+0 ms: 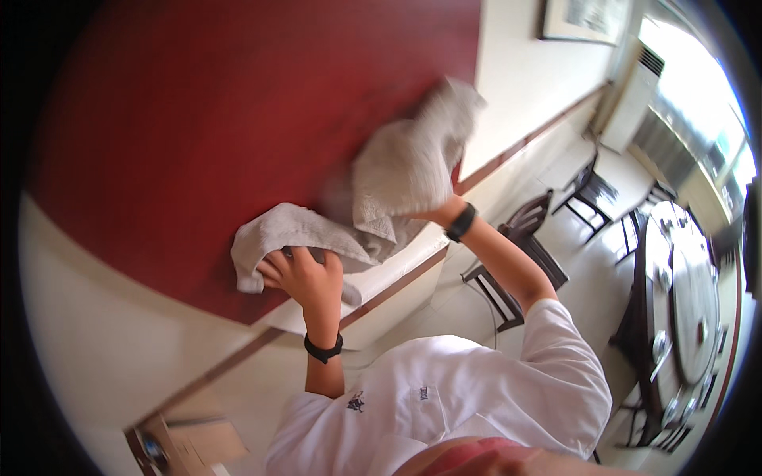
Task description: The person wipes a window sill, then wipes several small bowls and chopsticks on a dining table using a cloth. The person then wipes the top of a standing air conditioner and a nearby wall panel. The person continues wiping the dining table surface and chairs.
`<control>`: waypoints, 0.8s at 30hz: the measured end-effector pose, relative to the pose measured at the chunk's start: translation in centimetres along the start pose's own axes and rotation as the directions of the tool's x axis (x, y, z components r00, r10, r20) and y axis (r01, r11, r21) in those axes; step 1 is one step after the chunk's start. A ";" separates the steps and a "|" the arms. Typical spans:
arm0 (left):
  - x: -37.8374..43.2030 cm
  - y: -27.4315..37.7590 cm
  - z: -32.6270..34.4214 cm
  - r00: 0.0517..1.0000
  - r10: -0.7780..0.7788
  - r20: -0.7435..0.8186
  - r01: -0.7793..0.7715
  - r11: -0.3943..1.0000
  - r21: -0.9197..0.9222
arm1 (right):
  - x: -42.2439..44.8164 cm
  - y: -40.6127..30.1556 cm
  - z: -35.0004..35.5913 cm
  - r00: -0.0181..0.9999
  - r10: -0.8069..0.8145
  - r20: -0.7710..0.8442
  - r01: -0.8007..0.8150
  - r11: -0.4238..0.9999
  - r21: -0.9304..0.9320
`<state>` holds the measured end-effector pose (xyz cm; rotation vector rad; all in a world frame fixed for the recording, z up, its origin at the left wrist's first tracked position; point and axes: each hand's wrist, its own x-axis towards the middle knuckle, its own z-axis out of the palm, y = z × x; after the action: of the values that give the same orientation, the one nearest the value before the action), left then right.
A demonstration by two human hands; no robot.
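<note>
A light grey cloth, partly blurred, stretches between my two hands against a dark red wall panel. My left hand grips the lower left part of the cloth, fingers bent, near the panel's bottom corner. Something dark shows between its fingers and the cloth; I cannot tell what it is. My right hand is mostly hidden under the bunched upper part of the cloth, close to the panel's right edge. Both wrists wear black bands.
A white ledge runs under the panel. To the right stand a dark wooden chair and a round table with tableware. An open cardboard box is at the lower left. A framed picture hangs at the upper right.
</note>
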<state>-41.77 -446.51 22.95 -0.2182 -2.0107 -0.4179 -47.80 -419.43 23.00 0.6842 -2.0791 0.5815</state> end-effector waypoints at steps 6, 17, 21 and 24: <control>4.7 -2.8 -4.6 0.983 -0.066 -0.173 0.092 0.984 0.152 | -0.9 10.6 -5.0 0.997 0.035 -0.070 -0.061 0.910 -0.410; -4.3 -2.6 1.0 0.891 -0.295 -0.344 0.290 0.955 -0.068 | -4.9 -0.1 1.9 0.947 -0.250 0.203 0.282 0.947 -0.154; -6.6 -4.4 -1.3 0.936 -0.336 -0.109 0.347 0.932 0.105 | -9.2 3.7 2.4 0.886 -0.211 0.413 0.242 0.970 -0.026; -1.8 -8.0 -4.0 0.937 -0.228 -0.264 0.257 0.963 0.080 | -2.7 -1.1 0.3 0.861 0.021 0.508 0.109 0.968 -0.224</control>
<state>-40.29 -455.42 21.37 0.1512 -1.8068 -0.4601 -45.96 -419.70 20.77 0.7979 -2.5603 0.1052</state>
